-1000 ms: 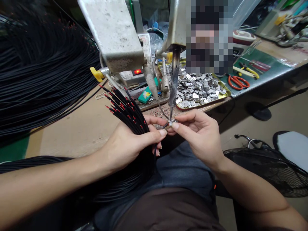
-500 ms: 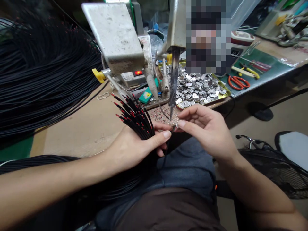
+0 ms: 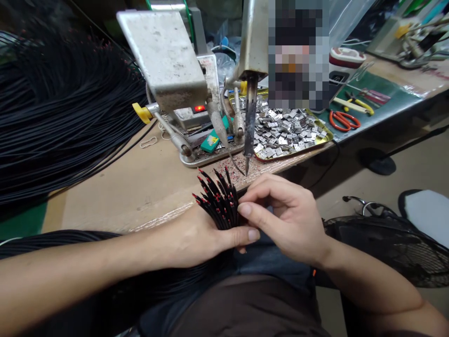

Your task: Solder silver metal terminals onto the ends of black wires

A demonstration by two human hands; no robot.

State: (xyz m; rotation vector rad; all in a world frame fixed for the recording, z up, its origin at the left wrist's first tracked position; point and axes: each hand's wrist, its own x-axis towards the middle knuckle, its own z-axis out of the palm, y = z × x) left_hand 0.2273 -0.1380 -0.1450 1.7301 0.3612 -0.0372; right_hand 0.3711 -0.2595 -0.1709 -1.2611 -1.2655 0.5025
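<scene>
My left hand (image 3: 213,236) is closed around a bundle of black cables (image 3: 219,201), whose stripped ends show short red wires and point up and away. At the bundle's right edge, my right hand (image 3: 280,215) has thumb and forefinger pinched on what looks like one black cable; its tip is hidden by the fingers. Just beyond the right fingers, the soldering iron (image 3: 250,121) hangs point down in its stand. Beside it, a thin solder feed tube (image 3: 235,161) ends close to the iron's tip.
A yellow tray (image 3: 324,140) of small metal connector shells (image 3: 280,131) stands behind the iron. Orange-handled pliers (image 3: 343,120) lie to its right. A large heap of black cables (image 3: 70,107) covers the left of the bench (image 3: 105,192). A black mesh fan (image 3: 386,248) stands low right.
Both hands have drawn back from the iron's tip, nearer to my body. The bundle has shifted right and down, and my right fingers have moved from below the tip to the bundle's edge.
</scene>
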